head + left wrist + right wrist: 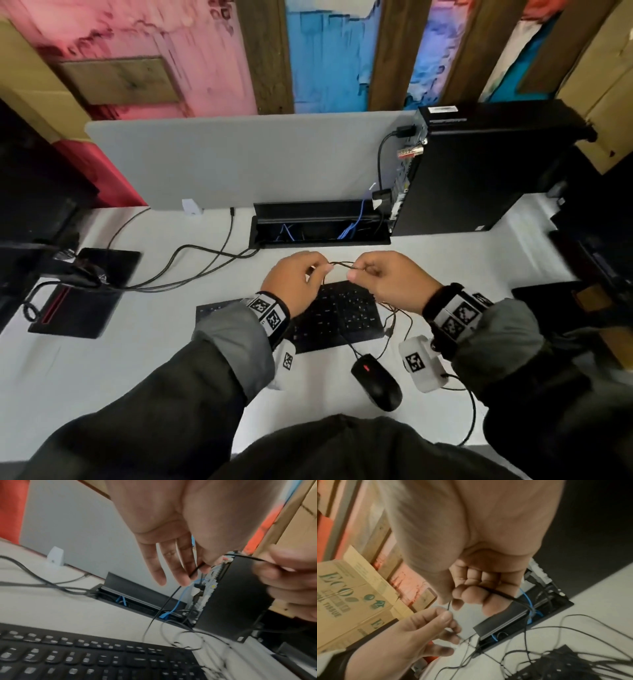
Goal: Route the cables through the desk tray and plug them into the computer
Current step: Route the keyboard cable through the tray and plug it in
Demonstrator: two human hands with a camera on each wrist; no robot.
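The left hand (294, 281) and the right hand (387, 281) each pinch the same thin black cable (339, 263), a short span of it stretched between them above the black keyboard (346, 315). In the left wrist view the left thumb and forefinger nip the cable while the other fingers (171, 563) hang straight; the right wrist view shows the right fingers (471, 592) curled round it. Its plug end is not to be made out; the slack drops into a blurred tangle by the black mouse (376, 382).

Toward the back edge of the white desk (137, 359) lies the open black recessed cable tray (322, 226), blue cables (352, 222) inside, just left of the upright black computer tower (479, 171), in front of a grey partition panel (239, 161). Only the right wrist view shows the cardboard boxes (351, 595).
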